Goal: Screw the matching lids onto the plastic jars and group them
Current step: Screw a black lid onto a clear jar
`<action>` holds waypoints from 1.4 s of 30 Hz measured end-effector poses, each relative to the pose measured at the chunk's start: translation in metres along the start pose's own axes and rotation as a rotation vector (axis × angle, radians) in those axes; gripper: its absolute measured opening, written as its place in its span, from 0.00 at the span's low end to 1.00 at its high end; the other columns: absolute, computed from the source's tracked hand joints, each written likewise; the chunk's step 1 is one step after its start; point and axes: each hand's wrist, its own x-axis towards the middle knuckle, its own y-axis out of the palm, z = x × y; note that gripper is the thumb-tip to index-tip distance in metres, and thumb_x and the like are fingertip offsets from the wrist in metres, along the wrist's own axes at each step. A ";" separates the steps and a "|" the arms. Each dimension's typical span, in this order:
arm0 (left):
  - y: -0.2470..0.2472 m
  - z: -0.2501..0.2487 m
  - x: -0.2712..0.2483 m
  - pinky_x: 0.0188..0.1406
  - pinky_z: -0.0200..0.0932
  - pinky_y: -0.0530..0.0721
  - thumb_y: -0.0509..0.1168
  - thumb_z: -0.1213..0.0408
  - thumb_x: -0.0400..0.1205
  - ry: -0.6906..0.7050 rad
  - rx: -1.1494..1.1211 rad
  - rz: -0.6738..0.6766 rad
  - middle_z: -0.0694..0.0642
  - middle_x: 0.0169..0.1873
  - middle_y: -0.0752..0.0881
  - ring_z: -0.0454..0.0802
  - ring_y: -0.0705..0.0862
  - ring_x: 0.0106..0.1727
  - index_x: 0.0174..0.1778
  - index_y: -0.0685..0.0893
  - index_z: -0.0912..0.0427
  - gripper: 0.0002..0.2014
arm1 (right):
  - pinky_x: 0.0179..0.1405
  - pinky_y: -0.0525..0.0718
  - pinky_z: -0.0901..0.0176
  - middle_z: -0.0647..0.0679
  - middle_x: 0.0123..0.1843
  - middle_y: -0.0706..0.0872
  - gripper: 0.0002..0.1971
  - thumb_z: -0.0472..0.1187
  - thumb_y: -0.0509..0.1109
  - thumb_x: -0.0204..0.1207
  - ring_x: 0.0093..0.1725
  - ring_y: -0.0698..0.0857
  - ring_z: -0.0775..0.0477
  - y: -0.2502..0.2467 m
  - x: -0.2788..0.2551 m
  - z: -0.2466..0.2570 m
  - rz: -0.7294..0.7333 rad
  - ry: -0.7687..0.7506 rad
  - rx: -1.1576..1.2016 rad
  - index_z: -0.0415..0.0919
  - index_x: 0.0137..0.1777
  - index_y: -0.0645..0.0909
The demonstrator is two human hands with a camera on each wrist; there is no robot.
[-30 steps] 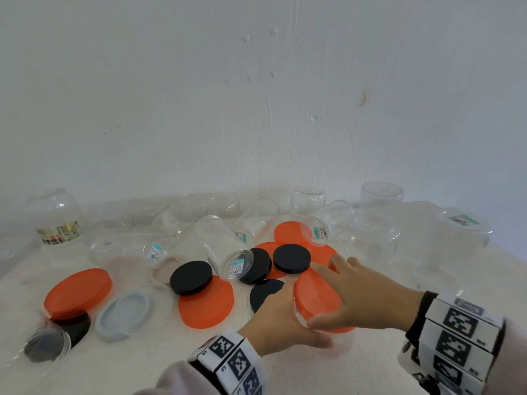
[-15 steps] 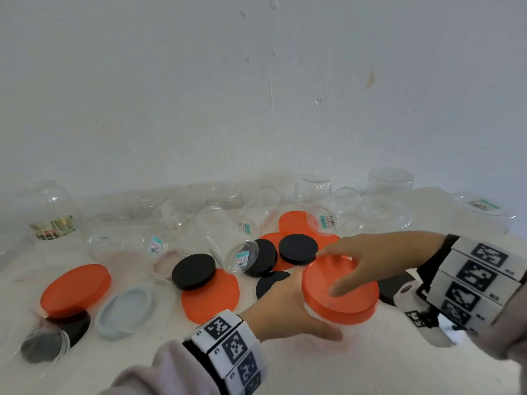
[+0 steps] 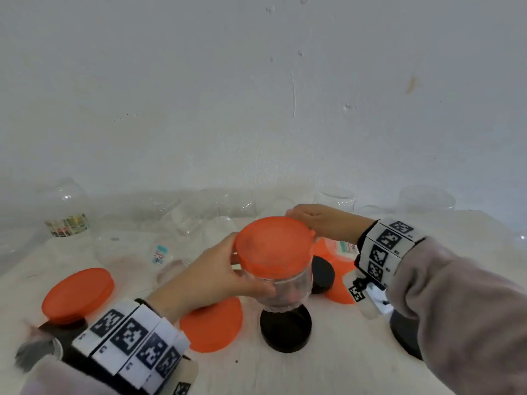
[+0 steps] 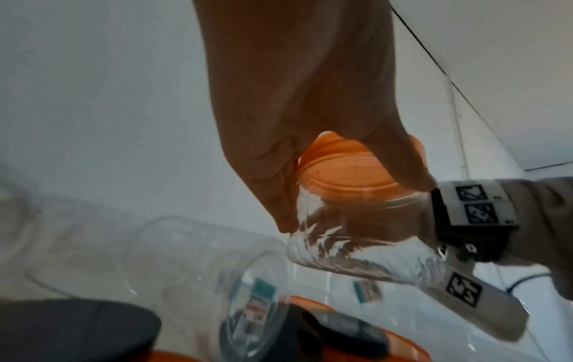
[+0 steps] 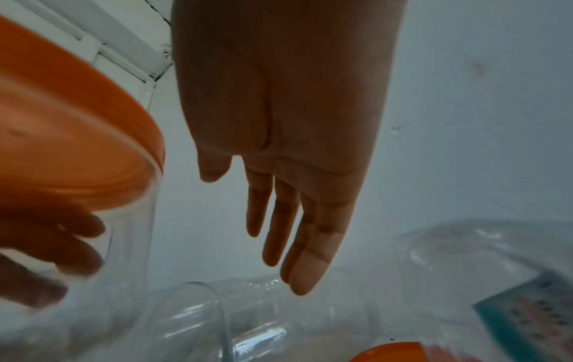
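We held the clear jar (image 3: 281,289) with its orange lid (image 3: 273,246) above the surface (image 3: 285,372), our left hand (image 3: 211,277) wrapped around it, our right hand (image 3: 328,223) loose-fingered just beyond the lid, grasping nothing.

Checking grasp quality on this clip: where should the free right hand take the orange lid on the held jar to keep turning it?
Probably by the orange lid rim, from above and the far right. The left hand wraps the clear jar below the lid, leaving that rim bare; the open right hand is beside it, fingers straight.
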 end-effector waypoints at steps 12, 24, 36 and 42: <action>-0.069 -0.001 0.041 0.68 0.48 0.77 0.82 0.43 0.52 -0.067 -0.052 -0.342 0.41 0.65 0.80 0.41 0.79 0.66 0.73 0.70 0.46 0.51 | 0.73 0.68 0.42 0.52 0.79 0.66 0.35 0.49 0.73 0.77 0.75 0.65 0.43 0.031 0.081 0.001 0.084 -0.142 -0.553 0.50 0.81 0.62; -0.071 0.010 0.086 0.52 0.36 0.74 0.80 0.42 0.53 -0.063 -0.061 -0.456 0.39 0.60 0.81 0.37 0.79 0.60 0.70 0.70 0.47 0.49 | 0.66 0.68 0.40 0.47 0.76 0.60 0.47 0.42 0.81 0.65 0.74 0.60 0.40 0.044 0.100 -0.005 0.013 -0.232 -1.021 0.55 0.80 0.57; -0.062 -0.003 0.136 0.57 0.43 0.72 0.82 0.50 0.63 -0.090 0.173 -0.483 0.48 0.64 0.73 0.48 0.74 0.62 0.78 0.56 0.53 0.53 | 0.73 0.66 0.34 0.46 0.77 0.61 0.46 0.42 0.79 0.69 0.75 0.65 0.43 0.029 0.070 -0.007 -0.081 -0.316 -1.114 0.45 0.81 0.53; -0.051 -0.017 0.162 0.64 0.49 0.74 0.83 0.52 0.62 -0.147 0.330 -0.443 0.59 0.70 0.69 0.56 0.72 0.69 0.77 0.57 0.60 0.54 | 0.54 0.78 0.53 0.51 0.74 0.66 0.46 0.45 0.78 0.62 0.65 0.72 0.46 -0.005 0.034 -0.011 -0.211 -0.343 -0.891 0.42 0.78 0.57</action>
